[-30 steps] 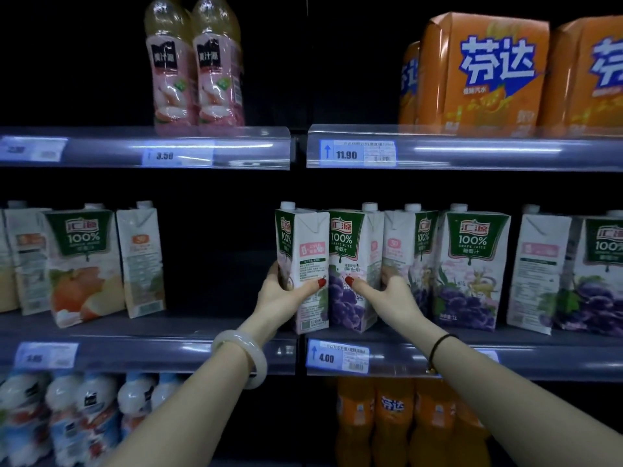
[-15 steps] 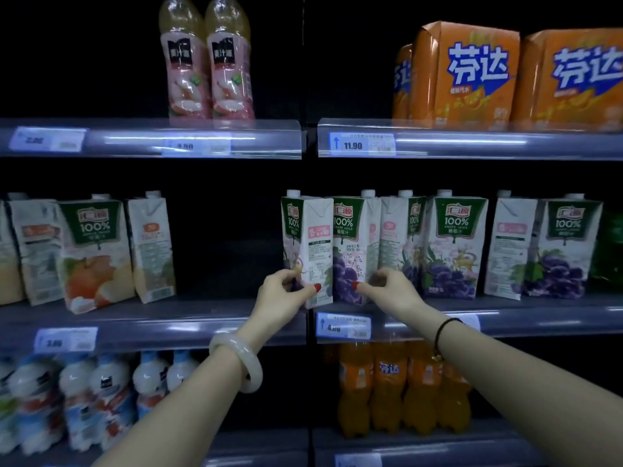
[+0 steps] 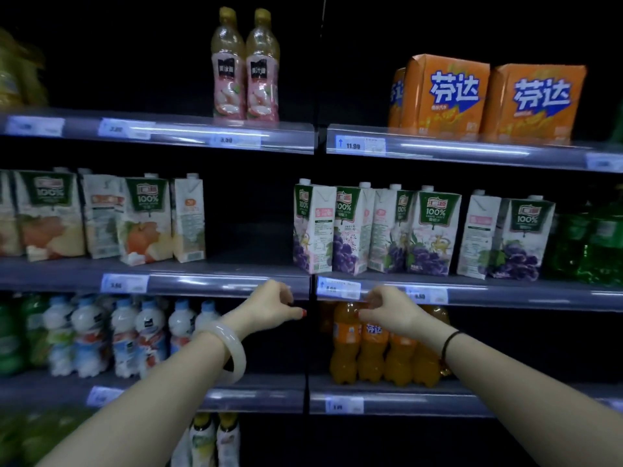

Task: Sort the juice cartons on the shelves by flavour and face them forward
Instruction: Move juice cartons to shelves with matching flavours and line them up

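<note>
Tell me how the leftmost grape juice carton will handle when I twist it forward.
The grape juice carton is tall on a narrow base, so it may tip if pushed high. Its flat, crisp walls suggest stiffness. Capped and apparently unopened, it is probably heavy.

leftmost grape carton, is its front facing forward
No, the leftmost grape carton stands turned, its white side panel towards the aisle and its green front angled left.
</note>
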{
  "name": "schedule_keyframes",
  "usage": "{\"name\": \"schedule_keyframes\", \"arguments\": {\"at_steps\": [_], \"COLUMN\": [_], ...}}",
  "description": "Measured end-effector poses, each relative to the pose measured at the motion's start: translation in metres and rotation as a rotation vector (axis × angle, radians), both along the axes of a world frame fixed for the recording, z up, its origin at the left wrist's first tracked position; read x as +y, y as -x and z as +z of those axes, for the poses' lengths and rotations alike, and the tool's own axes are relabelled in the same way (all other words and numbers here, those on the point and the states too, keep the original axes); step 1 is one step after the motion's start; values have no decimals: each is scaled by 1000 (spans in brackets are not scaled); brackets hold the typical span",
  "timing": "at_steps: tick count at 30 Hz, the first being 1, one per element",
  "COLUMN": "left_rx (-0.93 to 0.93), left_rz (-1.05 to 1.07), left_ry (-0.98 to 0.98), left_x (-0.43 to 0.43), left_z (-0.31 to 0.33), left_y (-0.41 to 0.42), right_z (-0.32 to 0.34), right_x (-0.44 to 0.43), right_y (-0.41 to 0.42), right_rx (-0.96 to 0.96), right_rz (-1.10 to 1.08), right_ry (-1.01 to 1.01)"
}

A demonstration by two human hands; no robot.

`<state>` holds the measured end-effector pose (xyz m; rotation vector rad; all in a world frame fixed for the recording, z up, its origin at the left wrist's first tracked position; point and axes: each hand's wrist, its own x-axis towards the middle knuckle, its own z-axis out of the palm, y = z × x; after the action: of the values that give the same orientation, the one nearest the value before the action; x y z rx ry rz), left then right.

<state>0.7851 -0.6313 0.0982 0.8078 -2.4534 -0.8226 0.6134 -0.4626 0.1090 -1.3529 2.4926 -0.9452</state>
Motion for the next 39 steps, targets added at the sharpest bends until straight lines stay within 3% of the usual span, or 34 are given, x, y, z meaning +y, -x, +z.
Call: {"name": "schedule_keyframes", "arguments": {"at_steps": [14, 26, 39], "left_rx": [-24, 79, 184], "left_rz": [134, 224, 186], "left_ry": [-52, 116, 77], "left_x": [-26, -195, -302], "left_z": [-15, 27, 32], "left_y": [-144, -243, -212], "right_z": [-11, -2, 24], "right_x": [-52, -227, -322], "right_y": [-116, -211, -199], "right_rx": [-15, -41, 67], "right_rz": [173, 144, 99], "right_ry": [7, 185, 245]}}
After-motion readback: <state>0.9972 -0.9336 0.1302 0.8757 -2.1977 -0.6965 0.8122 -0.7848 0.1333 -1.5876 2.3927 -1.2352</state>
